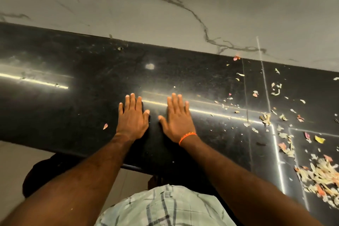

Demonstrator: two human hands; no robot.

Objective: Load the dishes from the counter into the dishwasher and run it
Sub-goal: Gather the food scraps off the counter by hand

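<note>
Two flat hands on a black counter — no dishes or dishwasher in view.

The counter (91,82) was dark polished stone w/ streaks of reflected light, backed by a white marble-look wall (165,5) w/ grey veins; pale floor tile (16,161) showed below its near edge. Both hands lay palm-down, fingers straight and spread, gripping nothing: left hand (132,115) and right hand (177,118) side by side near the counter's middle, close but apart. One orange band (187,138) sat on the right wrist. Vegetable peelings (319,172) — too many to count — were scattered over the counter's right end, thickest at the lower right; one stray scrap (105,126) lay left of the left hand. A checked shirt (165,209) filled the bottom edge.
</note>
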